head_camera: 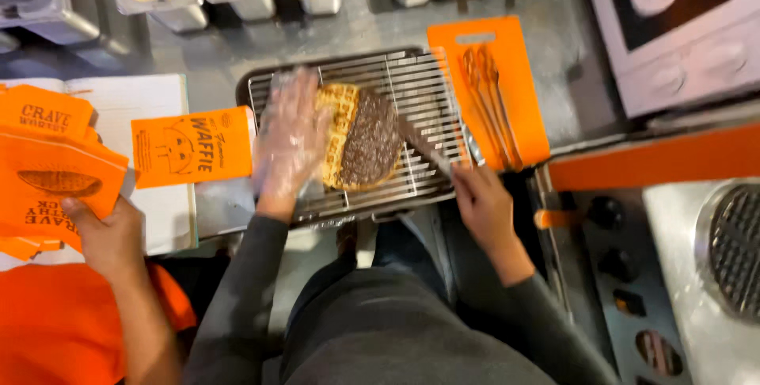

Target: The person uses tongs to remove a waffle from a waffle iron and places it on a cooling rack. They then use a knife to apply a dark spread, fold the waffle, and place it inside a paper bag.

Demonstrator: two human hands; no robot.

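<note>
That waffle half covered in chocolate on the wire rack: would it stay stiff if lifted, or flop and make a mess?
The waffle looks thick and gridded, so probably fairly stiff, though it might crack. Its dark chocolate half seems freshly spread with the knife held by the right hand, so likely smeary. The gloved left hand rests on the plain side.

Waffle (pixel 339 120): golden yellow with a square grid pattern, right part coated dark brown. Wire rack (pixel 419 84): silver parallel bars. Cutting board (pixel 507 76), far right: bright orange. Paper sleeve (pixel 192 147), left: orange with black print. Left hand (pixel 289 139): clear glove. Sleeves: dark grey.
</note>
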